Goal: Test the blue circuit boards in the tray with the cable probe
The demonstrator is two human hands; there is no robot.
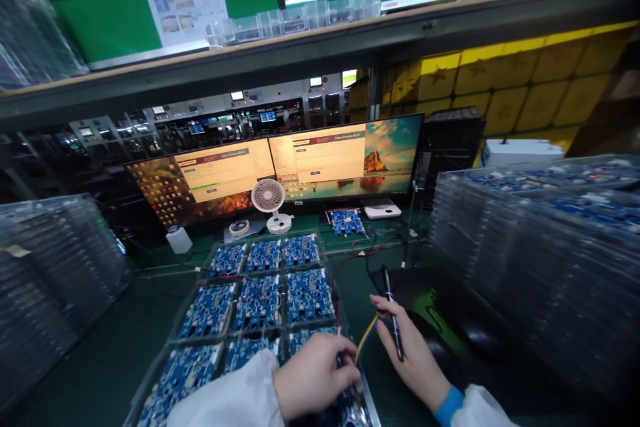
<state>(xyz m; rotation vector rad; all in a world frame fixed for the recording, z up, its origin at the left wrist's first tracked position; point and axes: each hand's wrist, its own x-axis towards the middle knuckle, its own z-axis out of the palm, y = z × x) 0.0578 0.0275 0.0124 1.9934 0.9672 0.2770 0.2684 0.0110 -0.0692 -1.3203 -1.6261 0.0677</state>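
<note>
On the green table (100, 360), near its front edge, the left hand (313, 373) pressed closed on a blue circuit board (350, 407) in the tray (260, 300); the right hand (410, 353) gripped a black pen (393, 320). Two monitors (280, 170) glowed at the back edge, beside tray stacks (540, 247).

Tall stacks of clear trays (540, 260) wall off the desk's right edge, and another stack (55, 280) walls the left. Bare green desk (125, 340) lies open left of the circuit-board tray (260, 293). Monitors (280, 170) and a small fan (270, 203) block the back edge.
</note>
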